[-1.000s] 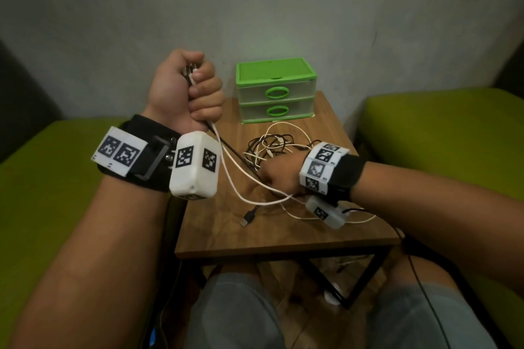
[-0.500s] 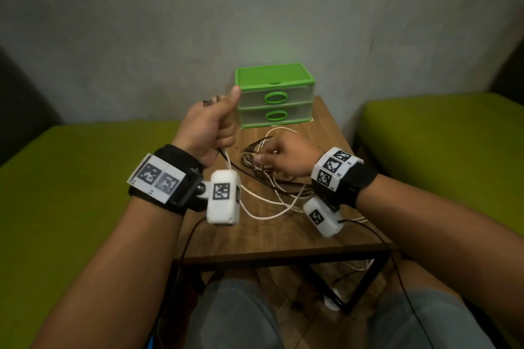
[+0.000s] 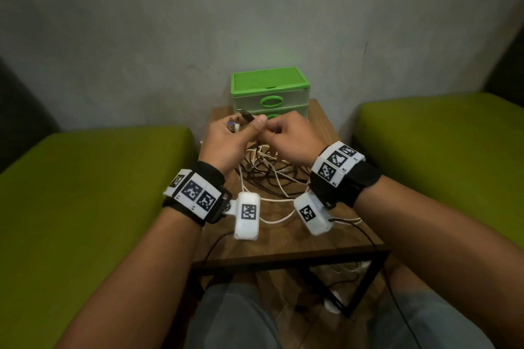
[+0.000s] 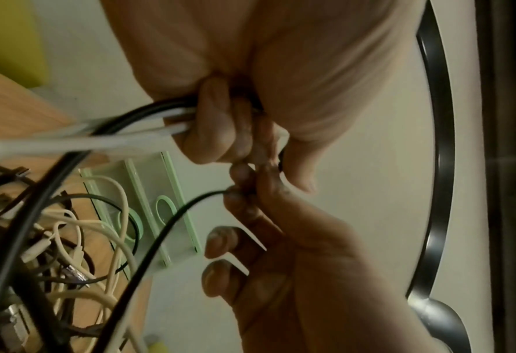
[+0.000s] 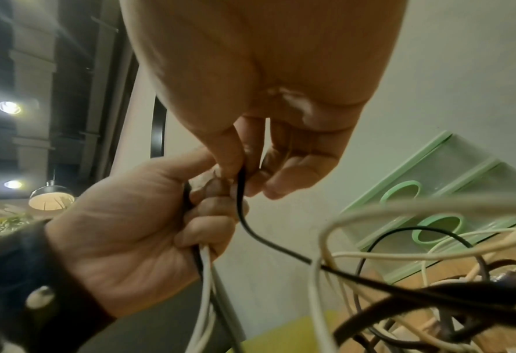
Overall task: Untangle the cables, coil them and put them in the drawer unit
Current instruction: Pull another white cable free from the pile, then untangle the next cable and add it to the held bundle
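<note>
A tangle of black and white cables (image 3: 266,170) lies on the small wooden table (image 3: 283,244), before the green drawer unit (image 3: 269,91), whose two drawers are closed. My left hand (image 3: 226,139) is raised over the tangle and grips a bundle of black and white cable ends (image 4: 148,119); plugs stick out above its fist. My right hand (image 3: 286,136) meets it fingertip to fingertip and pinches a thin black cable (image 5: 244,215) that runs down into the tangle.
Green cushioned seats (image 3: 85,193) (image 3: 442,150) flank the table on both sides. A grey wall stands right behind the drawer unit. More cables hang under the table near my knees (image 3: 340,272).
My left hand came down from high on the left to the table's middle, still gripping its cable ends. My right hand rose off the tangle and met it, taking a black cable.
</note>
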Action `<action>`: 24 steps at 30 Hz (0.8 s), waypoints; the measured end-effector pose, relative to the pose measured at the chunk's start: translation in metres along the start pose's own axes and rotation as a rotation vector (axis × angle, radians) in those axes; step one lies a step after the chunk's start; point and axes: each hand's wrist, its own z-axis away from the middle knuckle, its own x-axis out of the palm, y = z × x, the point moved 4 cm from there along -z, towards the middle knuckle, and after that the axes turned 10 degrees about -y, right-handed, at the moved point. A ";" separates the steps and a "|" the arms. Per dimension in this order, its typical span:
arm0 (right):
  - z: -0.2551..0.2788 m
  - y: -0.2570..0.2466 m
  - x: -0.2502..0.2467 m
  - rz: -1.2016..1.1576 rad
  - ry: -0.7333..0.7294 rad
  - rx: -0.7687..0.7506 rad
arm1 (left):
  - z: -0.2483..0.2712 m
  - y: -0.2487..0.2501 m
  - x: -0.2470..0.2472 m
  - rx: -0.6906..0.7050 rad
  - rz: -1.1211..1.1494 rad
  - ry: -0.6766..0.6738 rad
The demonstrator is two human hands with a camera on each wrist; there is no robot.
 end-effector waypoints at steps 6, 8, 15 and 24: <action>0.002 -0.002 0.011 -0.041 -0.089 -0.087 | -0.010 0.001 -0.003 0.049 -0.036 0.060; 0.004 0.004 0.022 0.055 -0.168 -0.090 | -0.015 0.005 -0.010 0.065 0.007 0.108; 0.025 0.028 0.032 0.125 -0.284 -0.091 | -0.022 0.059 -0.065 0.225 0.319 0.370; 0.014 0.032 0.011 -0.024 -0.141 -0.127 | -0.016 0.034 -0.040 0.001 -0.094 0.112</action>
